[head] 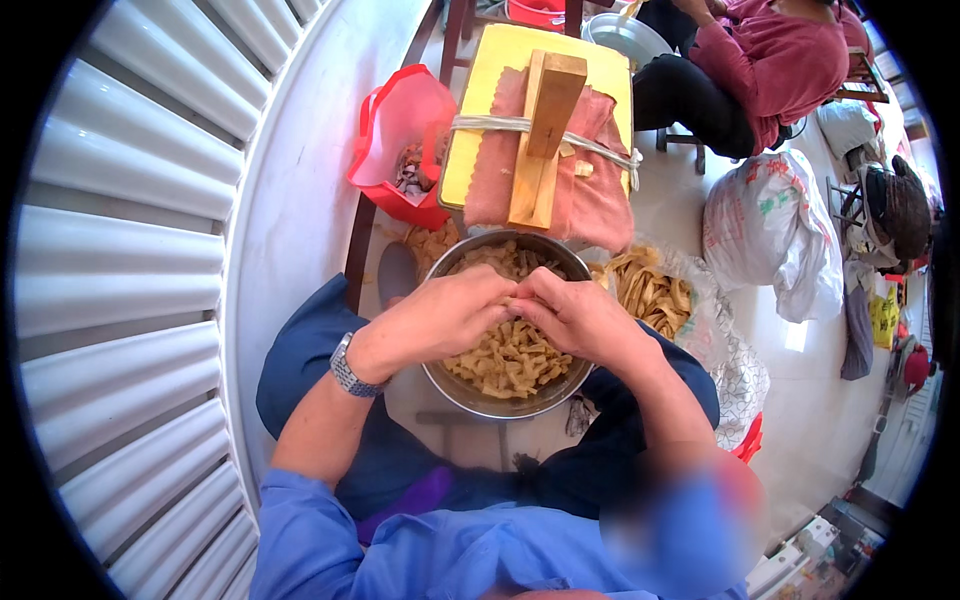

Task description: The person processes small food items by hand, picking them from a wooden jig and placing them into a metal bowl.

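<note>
Over a round metal basin point(506, 409), my left hand point(469, 304) and my right hand point(566, 311) meet with fingertips close together. Both pinch a small pale yellowish strip point(511, 300), mostly hidden by the fingers. Short yellowish-brown pieces point(514, 360) fill much of the basin below, with paler pieces point(495, 259) on its far side. Just beyond the basin stands a yellow-topped stool or board point(480, 52), a pink cloth point(600, 202) on it. A wooden block fixture point(551, 112) is tied down over the cloth with white cord point(499, 124).
A red bag point(382, 150) with scraps stands at the far left. Long brown strips point(649, 289) lie on plastic right of the basin. White plastic sacks point(772, 225) are farther right. Another person point(787, 64) sits at the upper right beside a pale basin point(630, 37). A white radiator point(127, 277) lines the left.
</note>
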The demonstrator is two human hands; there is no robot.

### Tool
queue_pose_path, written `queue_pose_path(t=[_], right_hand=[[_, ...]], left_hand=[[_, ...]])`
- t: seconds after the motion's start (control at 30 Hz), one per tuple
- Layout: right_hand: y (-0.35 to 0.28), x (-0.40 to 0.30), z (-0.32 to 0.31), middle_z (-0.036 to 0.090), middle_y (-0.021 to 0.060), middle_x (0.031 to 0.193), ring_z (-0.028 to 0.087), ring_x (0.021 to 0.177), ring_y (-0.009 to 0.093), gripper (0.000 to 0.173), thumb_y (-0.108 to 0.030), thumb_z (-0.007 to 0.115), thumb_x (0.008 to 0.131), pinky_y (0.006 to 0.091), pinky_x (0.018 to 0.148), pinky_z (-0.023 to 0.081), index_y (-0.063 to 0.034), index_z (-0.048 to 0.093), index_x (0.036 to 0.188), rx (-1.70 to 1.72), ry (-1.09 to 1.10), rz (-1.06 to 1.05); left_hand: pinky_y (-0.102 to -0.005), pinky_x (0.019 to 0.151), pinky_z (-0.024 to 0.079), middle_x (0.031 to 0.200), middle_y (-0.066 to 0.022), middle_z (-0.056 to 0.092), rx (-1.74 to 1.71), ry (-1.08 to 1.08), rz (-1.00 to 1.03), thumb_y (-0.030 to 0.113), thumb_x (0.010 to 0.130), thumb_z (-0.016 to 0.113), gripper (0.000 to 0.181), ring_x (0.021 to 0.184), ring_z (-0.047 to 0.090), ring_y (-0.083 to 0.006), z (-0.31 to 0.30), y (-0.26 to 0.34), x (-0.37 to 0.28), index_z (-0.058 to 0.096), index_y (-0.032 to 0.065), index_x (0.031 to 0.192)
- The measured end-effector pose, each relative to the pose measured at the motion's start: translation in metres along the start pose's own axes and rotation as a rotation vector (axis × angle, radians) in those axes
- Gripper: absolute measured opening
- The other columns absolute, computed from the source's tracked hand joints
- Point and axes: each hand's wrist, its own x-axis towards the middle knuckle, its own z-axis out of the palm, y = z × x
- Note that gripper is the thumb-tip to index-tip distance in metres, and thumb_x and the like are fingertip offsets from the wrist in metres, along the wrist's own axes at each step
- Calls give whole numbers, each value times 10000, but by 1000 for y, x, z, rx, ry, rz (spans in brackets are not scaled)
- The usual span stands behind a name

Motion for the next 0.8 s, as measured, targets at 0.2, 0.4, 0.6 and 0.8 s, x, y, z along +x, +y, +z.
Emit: queue_pose_path(t=[0.2, 0.4, 0.6, 0.8], right_hand=[[-1, 2, 3, 646, 253, 819, 633, 804, 473, 256, -300, 618, 984, 526, 660, 500, -60, 536, 1011, 47, -21, -22], [3, -14, 4, 651, 240, 782, 639, 765, 465, 253, -329, 589, 994, 540, 651, 504, -81, 539, 1012, -12, -234, 20], [-4, -18, -9, 642, 230, 754, 641, 744, 454, 244, -315, 609, 985, 536, 645, 508, -81, 543, 997, -54, -163, 16], [7, -1, -37, 683, 175, 935, 670, 873, 383, 171, -164, 648, 952, 460, 725, 532, -80, 634, 1101, -91, 188, -103]], left_hand=[[-428, 802, 495, 966, -187, 610, -5, -100, -92, 271, 995, 585, 253, 914, 611, -381, 0, -3, 4, 593, 19, 1017], [-446, 764, 480, 871, -188, 608, 21, -390, -193, 329, 1009, 547, 300, 863, 613, -383, -8, -16, -19, 588, 33, 997], [-403, 737, 475, 821, -158, 586, -137, -356, -224, 314, 1015, 539, 302, 797, 591, -299, -28, -10, -12, 571, 18, 965], [-327, 730, 500, 852, -67, 602, -351, 50, -74, 236, 1043, 518, 252, 780, 595, -171, -32, -5, 20, 609, 15, 1125]])
